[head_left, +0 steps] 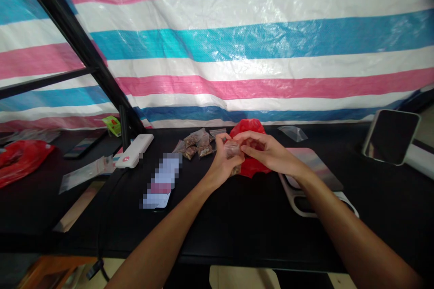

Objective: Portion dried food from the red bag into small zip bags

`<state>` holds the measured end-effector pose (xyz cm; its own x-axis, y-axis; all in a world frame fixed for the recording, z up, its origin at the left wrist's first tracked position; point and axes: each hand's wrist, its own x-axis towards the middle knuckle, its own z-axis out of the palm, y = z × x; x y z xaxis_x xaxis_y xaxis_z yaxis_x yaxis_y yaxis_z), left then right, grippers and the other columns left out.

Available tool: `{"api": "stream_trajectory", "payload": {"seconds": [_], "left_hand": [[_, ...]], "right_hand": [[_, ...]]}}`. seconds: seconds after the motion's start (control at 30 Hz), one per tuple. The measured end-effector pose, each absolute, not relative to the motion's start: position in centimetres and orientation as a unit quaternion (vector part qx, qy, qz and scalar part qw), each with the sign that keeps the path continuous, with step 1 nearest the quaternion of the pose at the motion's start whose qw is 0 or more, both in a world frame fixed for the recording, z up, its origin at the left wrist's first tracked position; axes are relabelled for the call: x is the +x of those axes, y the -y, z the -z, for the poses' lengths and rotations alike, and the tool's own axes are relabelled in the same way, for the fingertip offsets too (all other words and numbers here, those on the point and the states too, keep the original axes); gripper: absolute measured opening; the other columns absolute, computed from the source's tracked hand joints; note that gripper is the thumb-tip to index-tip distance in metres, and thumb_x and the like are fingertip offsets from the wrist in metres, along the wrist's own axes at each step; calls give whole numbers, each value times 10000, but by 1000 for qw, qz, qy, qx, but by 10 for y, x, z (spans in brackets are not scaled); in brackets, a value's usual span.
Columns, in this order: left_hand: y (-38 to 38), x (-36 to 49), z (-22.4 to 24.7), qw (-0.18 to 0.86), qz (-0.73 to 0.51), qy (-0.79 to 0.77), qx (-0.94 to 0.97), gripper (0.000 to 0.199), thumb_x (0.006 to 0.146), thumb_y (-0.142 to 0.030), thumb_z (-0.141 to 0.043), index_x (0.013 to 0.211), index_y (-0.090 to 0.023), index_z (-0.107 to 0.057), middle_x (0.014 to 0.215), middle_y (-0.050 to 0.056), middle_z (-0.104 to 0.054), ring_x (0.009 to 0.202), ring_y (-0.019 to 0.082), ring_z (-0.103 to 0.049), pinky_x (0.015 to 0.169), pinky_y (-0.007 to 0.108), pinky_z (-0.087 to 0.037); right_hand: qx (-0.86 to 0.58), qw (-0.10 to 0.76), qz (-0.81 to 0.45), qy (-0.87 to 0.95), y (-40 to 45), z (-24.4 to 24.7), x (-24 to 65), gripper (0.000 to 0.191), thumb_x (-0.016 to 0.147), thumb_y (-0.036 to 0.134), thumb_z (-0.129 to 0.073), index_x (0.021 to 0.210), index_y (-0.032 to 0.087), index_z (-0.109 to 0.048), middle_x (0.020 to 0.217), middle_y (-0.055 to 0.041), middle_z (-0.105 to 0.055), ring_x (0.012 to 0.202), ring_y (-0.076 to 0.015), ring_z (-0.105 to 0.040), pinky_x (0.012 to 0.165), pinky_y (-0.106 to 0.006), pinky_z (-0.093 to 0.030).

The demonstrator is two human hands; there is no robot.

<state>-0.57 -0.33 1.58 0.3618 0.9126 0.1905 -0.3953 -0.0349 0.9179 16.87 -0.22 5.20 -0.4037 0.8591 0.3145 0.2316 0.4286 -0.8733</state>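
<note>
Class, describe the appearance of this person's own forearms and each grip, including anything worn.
The left forearm and right forearm are bare, tapering forward, with no sleeve, watch or bracelet in view. The left grip and right grip are ungloved hands; no ring can be made out.

Left hand grips a small clear plastic bag with brownish contents; right hand has fingertips at its edge, can't tell if pinching. Both in front of an open red plastic bag on the black table. Filled small bags clustered just left. Then lit phone, white power strip. Right forearm crosses above the flat digital scale. Flat clear bag behind the scale. Striped tarp at back.
</note>
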Motion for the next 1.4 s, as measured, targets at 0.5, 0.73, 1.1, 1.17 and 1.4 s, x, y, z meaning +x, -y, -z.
{"api": "stream_trajectory", "payload": {"seconds": [0.5, 0.73, 1.1, 1.17, 1.4], "left_hand": [[-25, -8, -4, 600, -528, -297, 523, 459, 788, -575, -805, 924, -158, -671, 800, -8, -679, 676, 116, -575, 649, 231, -470], [-26, -6, 0, 593, -545, -285, 519, 447, 769, -559, -830, 921, -165, -683, 815, 4, -708, 726, 138, -625, 698, 247, -485], [-24, -4, 0, 604, -551, -264, 512, 411, 756, -510, -859, 912, -188, -658, 830, 3, -734, 802, 150, -678, 782, 266, -511], [-23, -4, 0, 599, -550, -268, 516, 399, 767, -508, -851, 911, -184, -668, 853, 15, -744, 834, 157, -685, 803, 270, -511], [-25, -6, 0, 593, -545, -280, 523, 391, 757, -503, -858, 897, -184, -679, 848, 16, -753, 838, 166, -694, 827, 290, -524]], "right_hand": [[-378, 523, -324, 691, -9, -23, 164, 318, 986, 315, -580, 1294, 286, -508, 891, -4, -610, 766, -182, -612, 718, -334, -516], [-394, 513, -297, 702, -10, -18, 162, 373, 973, 281, -569, 1338, 291, -493, 865, 5, -596, 710, -171, -576, 658, -318, -477], [-402, 504, -277, 713, -7, -19, 160, 418, 956, 297, -619, 1366, 284, -534, 908, 7, -635, 776, -158, -619, 736, -305, -518], [-402, 510, -269, 711, -7, -19, 160, 400, 953, 298, -623, 1345, 288, -548, 893, 10, -637, 768, -160, -618, 736, -305, -523], [-401, 522, -264, 705, -6, -20, 158, 374, 942, 285, -640, 1309, 284, -563, 959, -16, -713, 875, -202, -685, 871, -376, -548]]}}
